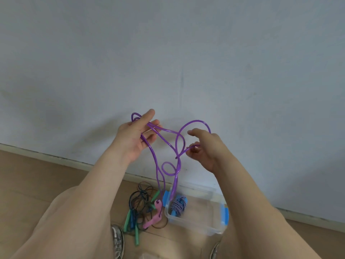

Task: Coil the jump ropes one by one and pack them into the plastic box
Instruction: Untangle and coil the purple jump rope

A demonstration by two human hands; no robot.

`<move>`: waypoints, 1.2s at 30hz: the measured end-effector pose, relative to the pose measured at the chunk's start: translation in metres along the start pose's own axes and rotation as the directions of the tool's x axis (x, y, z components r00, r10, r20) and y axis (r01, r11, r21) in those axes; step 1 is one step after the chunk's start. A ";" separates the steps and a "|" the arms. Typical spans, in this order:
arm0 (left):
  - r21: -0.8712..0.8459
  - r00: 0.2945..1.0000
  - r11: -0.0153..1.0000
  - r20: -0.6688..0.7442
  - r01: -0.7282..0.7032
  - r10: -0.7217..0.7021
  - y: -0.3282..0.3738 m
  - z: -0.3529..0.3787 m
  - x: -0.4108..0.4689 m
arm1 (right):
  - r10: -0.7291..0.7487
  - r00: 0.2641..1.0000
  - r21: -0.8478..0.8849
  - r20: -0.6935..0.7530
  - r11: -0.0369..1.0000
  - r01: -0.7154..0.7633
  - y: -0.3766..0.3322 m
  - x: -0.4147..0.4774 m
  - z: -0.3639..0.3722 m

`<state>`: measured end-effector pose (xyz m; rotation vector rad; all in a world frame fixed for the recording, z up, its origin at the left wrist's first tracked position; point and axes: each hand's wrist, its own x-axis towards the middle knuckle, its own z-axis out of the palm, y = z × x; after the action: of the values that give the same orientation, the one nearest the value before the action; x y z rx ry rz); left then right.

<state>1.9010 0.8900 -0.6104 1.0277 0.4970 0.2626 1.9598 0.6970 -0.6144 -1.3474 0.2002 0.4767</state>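
A purple jump rope (pixel 169 131) hangs in loops between both raised hands in front of the wall. My left hand (pixel 137 136) holds several turns of it across the palm and fingers. My right hand (pixel 202 148) pinches another loop of the same rope. Its strands drop to pink handles (pixel 154 214) near the floor. Below stands a clear plastic box (pixel 197 219) with blue clips, and a coiled blue-and-white braided rope (pixel 179 203) lies inside it.
A tangle of dark ropes with green and blue handles (pixel 139 208) lies on the wooden floor left of the box. The pale wall (pixel 168 53) rises right behind. My shoes (pixel 117 240) show at the bottom edge.
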 end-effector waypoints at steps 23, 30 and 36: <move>0.216 0.935 0.938 -0.173 -0.270 0.309 -0.006 -0.022 0.014 | -0.538 0.797 -0.850 0.273 0.253 0.462 0.035 0.014 0.016; 0.035 0.917 0.978 -0.342 -0.204 0.204 -0.013 -0.033 0.027 | -0.719 0.694 -0.588 0.039 0.545 0.597 0.017 0.010 0.009; -0.124 0.878 0.977 -0.468 -0.174 0.097 -0.008 -0.050 0.036 | -0.333 0.842 0.267 -0.424 0.843 0.468 -0.007 0.010 -0.007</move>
<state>1.9067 0.9392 -0.6477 0.8377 0.8203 0.6741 1.9726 0.6916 -0.6140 -1.0596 0.2802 -0.1768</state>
